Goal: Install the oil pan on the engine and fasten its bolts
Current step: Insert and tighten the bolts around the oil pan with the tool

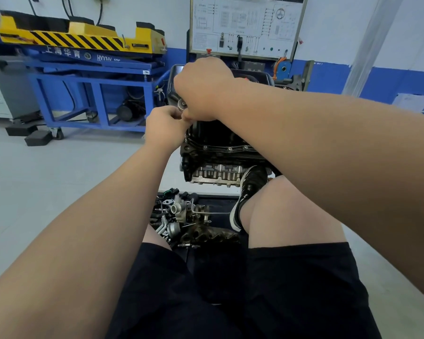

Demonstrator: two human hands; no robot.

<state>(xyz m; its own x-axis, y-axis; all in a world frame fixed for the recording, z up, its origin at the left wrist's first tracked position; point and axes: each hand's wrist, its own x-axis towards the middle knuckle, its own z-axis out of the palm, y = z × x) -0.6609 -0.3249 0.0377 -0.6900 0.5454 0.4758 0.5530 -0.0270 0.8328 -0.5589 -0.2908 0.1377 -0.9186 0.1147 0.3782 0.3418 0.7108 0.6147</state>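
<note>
Bright even light, wide-angle edge warp, top-left blur

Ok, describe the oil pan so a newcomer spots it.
Find the white wiring-diagram board on the wall; an engine stands before it. The oil pan is the black tub on top: unlike the silver casting below, it has a bolt-lined rim.

Automotive training workshop: blue lift table [93,69], wiring-diagram board [247,23], engine [218,152], loose parts [181,216].
</note>
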